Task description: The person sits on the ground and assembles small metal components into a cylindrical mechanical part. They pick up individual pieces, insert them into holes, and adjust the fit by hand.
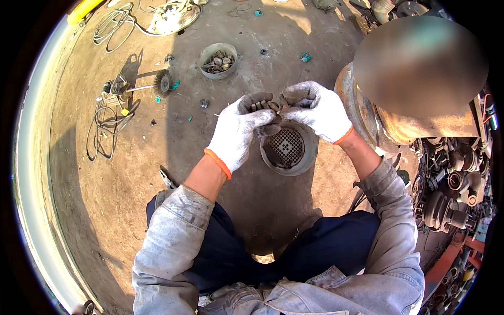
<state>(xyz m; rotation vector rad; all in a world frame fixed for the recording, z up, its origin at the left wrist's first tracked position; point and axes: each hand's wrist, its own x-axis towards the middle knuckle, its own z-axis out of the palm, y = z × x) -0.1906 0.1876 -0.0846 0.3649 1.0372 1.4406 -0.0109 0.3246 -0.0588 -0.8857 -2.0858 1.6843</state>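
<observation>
Both my hands wear white knit gloves with orange cuffs and dark, soiled fingers. In front of me, my left hand [236,126] curls around several short, brown, rod-like metal pieces [262,106]. My right hand [323,109] meets it from the right, its thumb and fingers closed near a small piece at the left fingertips; how much of that piece it grips is hard to see. Just below the hands stands a round grey tub [312,157] with a square-holed grate [287,144] in it.
Farther off, a grey bowl [203,65] holds small metal parts. To the left lies a corded power tool [119,89] with a round wire brush [163,82]. A rusty drum [346,97] and heaped metal parts [457,178] stand at right, partly behind a blurred patch.
</observation>
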